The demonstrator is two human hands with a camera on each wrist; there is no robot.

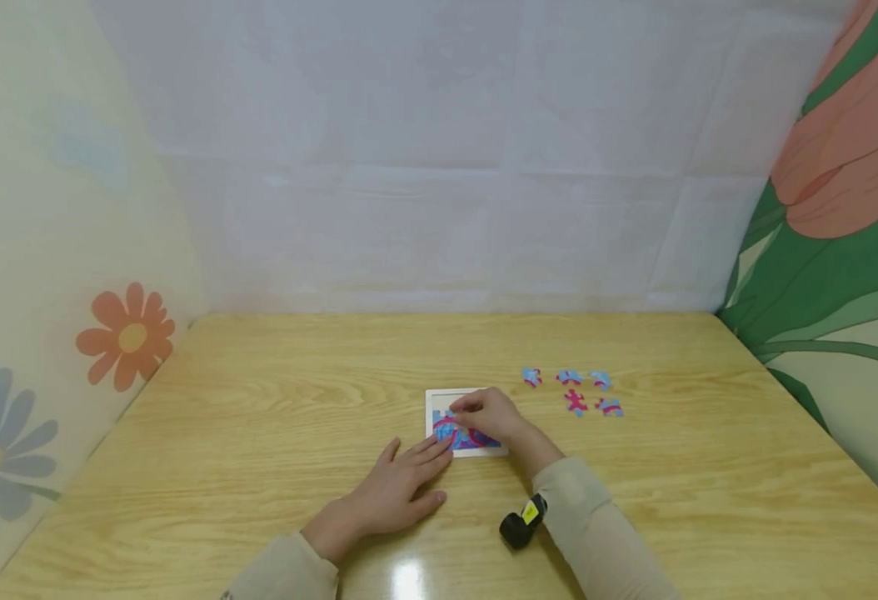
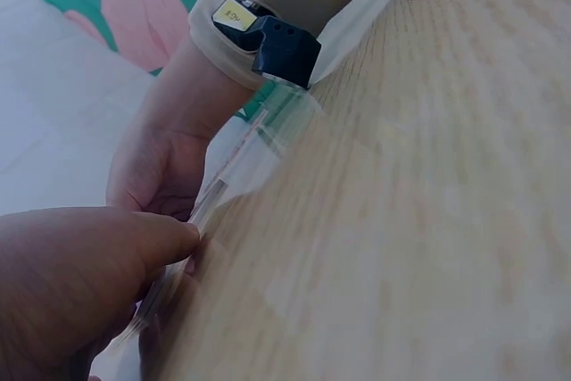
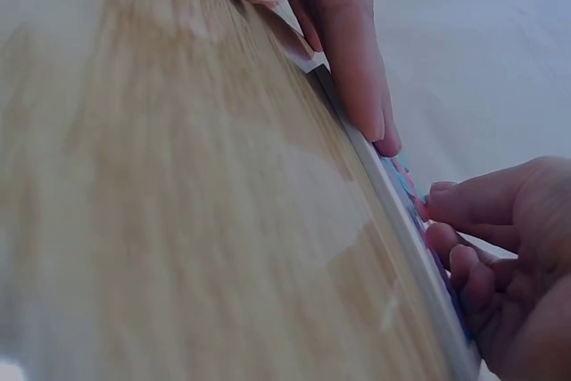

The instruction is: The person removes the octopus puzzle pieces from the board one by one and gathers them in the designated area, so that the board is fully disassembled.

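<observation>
A small jigsaw puzzle in a white-rimmed tray (image 1: pixel 429 417) lies on the table, its lower part filled with blue, purple and pink pieces. The left hand (image 1: pixel 394 492) lies flat with straight fingers, their tips resting on the tray's lower left edge. Over the puzzle, the right hand (image 1: pixel 493 415) pinches between thumb and forefinger what looks like a puzzle piece (image 3: pixel 422 209), mostly hidden by the fingers. In the right wrist view, the other fingers of that hand curl close above the tray rim (image 3: pixel 406 234). The left wrist view shows the left thumb (image 2: pixel 169 240) beside the table surface.
Several loose blue and pink puzzle pieces (image 1: pixel 575 402) lie to the right of the tray on the wooden table (image 1: pixel 296 375). A black wrist camera (image 1: pixel 521 523) sits at the right cuff. A white cloth (image 1: pixel 439 233) hangs behind, with flowered panels at both sides.
</observation>
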